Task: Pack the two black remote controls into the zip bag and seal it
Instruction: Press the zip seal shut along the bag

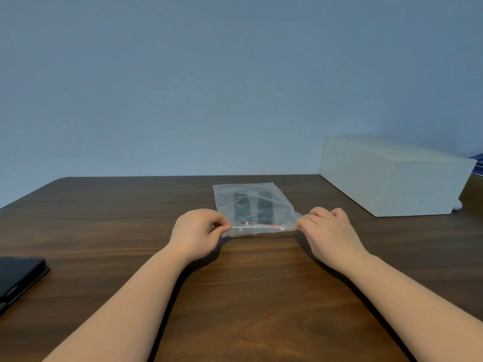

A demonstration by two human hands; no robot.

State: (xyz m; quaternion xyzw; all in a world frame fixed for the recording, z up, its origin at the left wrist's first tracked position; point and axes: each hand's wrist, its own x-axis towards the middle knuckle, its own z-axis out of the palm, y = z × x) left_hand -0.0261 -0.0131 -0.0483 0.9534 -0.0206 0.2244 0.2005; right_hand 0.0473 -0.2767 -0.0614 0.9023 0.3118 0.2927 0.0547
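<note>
The left hand [194,232] is nearly closed, thumb and forefinger pinched on the near left corner of the zip bag [254,205], right at the end of the red seal strip [264,226]. The right hand [328,231] is curled the same way, its fingertips pinching the near right corner at the other end of that strip. Between the two hands the strip is drawn taut, running from 9 o'clock to 3 o'clock. Whether the seal is fully pressed shut along its length cannot be told.

The bag lies flat on the brown counter [130,231], its mouth toward the person at 6 o'clock and its closed end toward the wall at 12 o'clock. Inside it the two black remotes lie side by side, the left remote [240,207] and the right remote [264,206], a narrow gap between them, both with their long axes running from 6 to 12 o'clock.

At 2 o'clock from the bag stands a white box [392,176]. At 8 o'clock, at the counter's left edge, lies a black case [18,278], well apart from the hands.
</note>
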